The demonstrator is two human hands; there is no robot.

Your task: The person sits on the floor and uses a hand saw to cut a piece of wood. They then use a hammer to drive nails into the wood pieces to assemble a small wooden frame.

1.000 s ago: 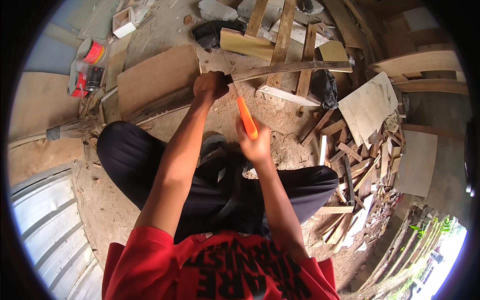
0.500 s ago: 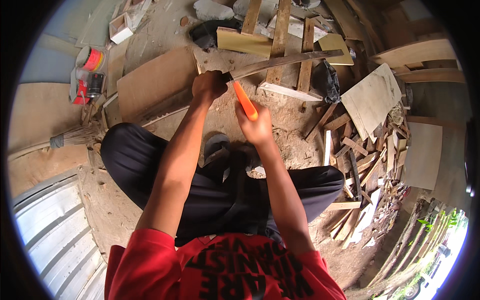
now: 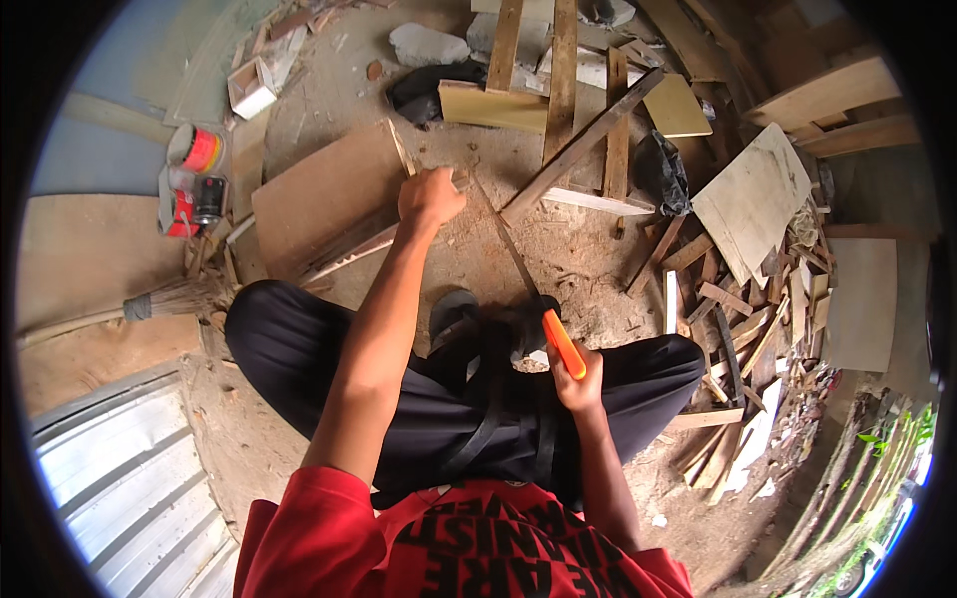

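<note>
My right hand is closed round the orange handle of a hand saw, drawn back close to my right knee. The blade points forward and left, apart from the wood. My left hand is closed on a wooden strip, whose short end shows just past the fingers; the rest runs back to the left along a brown board. Ahead of the saw, a separate dark wooden strip leans at a slant across the pale wooden frame, its near end low by the ground.
Scrap wood lies heaped on the right beside a leaning plywood sheet. Several cans and a broom are on the left. A black plastic bag hangs by the frame, and grey stone pieces lie at the back.
The saw has come away from the wood and back toward me in my right hand. The far length of strip has separated from the held part, its near end dropping toward the ground.
</note>
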